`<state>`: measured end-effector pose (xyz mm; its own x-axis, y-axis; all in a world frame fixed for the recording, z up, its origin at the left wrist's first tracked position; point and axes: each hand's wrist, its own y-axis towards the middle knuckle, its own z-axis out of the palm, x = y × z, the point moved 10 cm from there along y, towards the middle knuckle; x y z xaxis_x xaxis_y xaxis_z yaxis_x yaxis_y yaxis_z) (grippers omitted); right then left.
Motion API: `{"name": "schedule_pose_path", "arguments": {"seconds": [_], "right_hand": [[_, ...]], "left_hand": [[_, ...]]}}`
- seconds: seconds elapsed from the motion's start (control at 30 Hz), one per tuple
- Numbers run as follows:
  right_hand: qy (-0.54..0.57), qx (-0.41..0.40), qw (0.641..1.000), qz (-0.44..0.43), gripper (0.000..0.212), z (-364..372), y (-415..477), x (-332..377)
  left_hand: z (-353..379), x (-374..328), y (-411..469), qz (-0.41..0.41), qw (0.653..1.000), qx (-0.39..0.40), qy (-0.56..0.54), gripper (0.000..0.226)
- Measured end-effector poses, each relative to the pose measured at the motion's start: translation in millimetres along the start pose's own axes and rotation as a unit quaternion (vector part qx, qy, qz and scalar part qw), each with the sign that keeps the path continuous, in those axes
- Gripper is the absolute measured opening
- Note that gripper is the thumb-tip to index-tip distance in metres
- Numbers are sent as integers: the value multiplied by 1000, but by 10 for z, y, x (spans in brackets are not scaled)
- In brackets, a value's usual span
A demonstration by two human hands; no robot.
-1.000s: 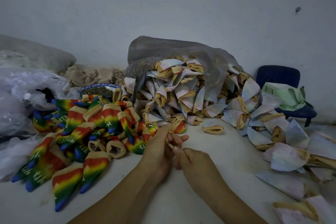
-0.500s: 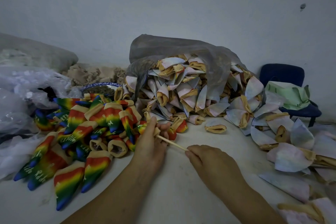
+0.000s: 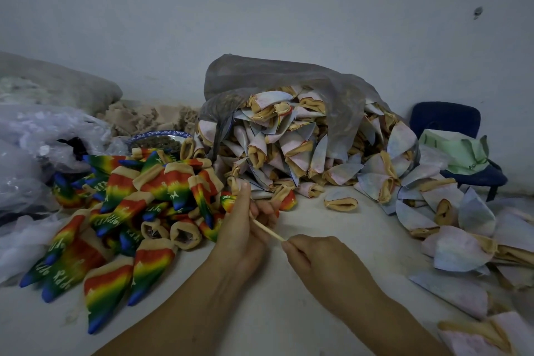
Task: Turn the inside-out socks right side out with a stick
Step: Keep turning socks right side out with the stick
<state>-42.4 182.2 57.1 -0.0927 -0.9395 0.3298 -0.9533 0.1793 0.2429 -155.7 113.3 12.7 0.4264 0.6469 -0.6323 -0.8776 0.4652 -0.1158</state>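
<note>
Your left hand (image 3: 241, 235) grips a small rainbow-striped sock (image 3: 289, 201). Your right hand (image 3: 318, 257) pinches a thin pale wooden stick (image 3: 268, 230). White lettering on the piled rainbow socks (image 3: 161, 182) seems to read "Happy".

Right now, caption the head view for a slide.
Left hand grips a rainbow sock, right hand pinches the stick; turned pile left, inside-out pile right.

left: pile of turned socks (image 3: 138, 211) on the bench (image 3: 289, 312), bowl (image 3: 157, 139) just behind it
back middle: bag (image 3: 289, 78) lying open, inside-out socks (image 3: 283, 147) spilling out front
right: loose inside-out socks (image 3: 462, 228) on the bench, chair (image 3: 445, 118) behind
front: left hand (image 3: 239, 234), right hand (image 3: 320, 257), stick (image 3: 268, 230) between, sock (image 3: 287, 201) at left fingers
</note>
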Motion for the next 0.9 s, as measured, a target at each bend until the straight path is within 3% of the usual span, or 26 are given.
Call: {"name": "schedule_pose_path", "arguments": {"seconds": [0.2,0.37,0.53,0.7,0.8,0.9], "right_hand": [[245,1,969,40,23,158,5,-74],[313,10,947,71,27,234,9,-63],[268,-3,958,100,30,263,-4,-109],[135,-36,988,64,43,98,35,-186],[99,-47,992,60,62,-2,54,-273],[82,-50,993,63,62,-15,50,-329]], "left_hand": [[230,4,-102,3,997,74,19,39],[289,-23,-94,27,994,88,64,41],[154,-71,-28,86,983,17,164,54],[99,-60,-1,92,975,27,200,65],[113,-26,12,86,976,30,198,74],[117,-18,12,79,977,27,196,78]]}}
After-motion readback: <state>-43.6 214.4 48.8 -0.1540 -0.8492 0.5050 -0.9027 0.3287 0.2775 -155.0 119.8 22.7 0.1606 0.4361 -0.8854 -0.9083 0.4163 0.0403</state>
